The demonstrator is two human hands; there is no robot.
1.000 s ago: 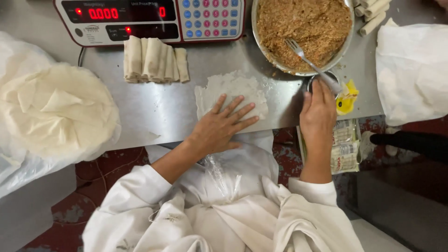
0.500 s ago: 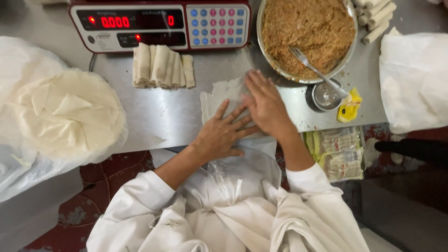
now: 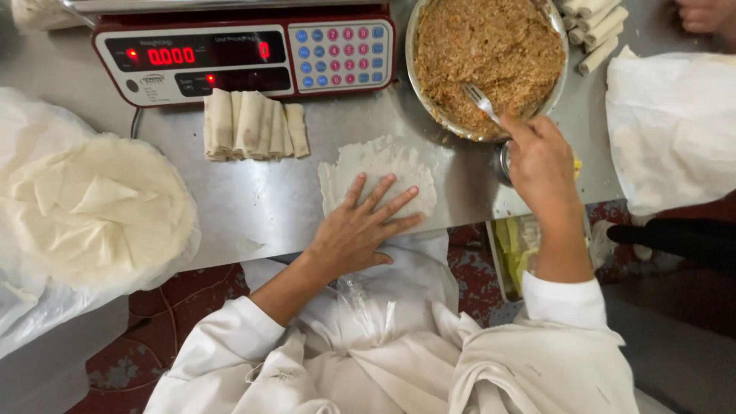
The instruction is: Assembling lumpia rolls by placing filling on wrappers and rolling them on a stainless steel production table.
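A thin white pastry sheet (image 3: 376, 165) lies flat on the steel table (image 3: 253, 199). My left hand (image 3: 359, 226) presses on its near half with fingers spread. My right hand (image 3: 540, 157) reaches to the fork (image 3: 481, 100) that stands in a round metal bowl of brown minced filling (image 3: 491, 50), fingers closing on its handle. Under that hand a small metal cup (image 3: 504, 162) is mostly hidden. Several rolled pastries (image 3: 253, 123) lie in a row in front of the scale.
A red digital scale (image 3: 245, 54) stands at the back. A stack of round pastry sheets (image 3: 88, 211) on plastic sits at left. More rolls (image 3: 594, 27) and another person's hand (image 3: 705, 14) are at top right, white plastic (image 3: 675, 126) at right.
My right hand left the pastry sheet and moved right and up to the fork handle at the bowl. My left hand stayed on the sheet with fingers spread.
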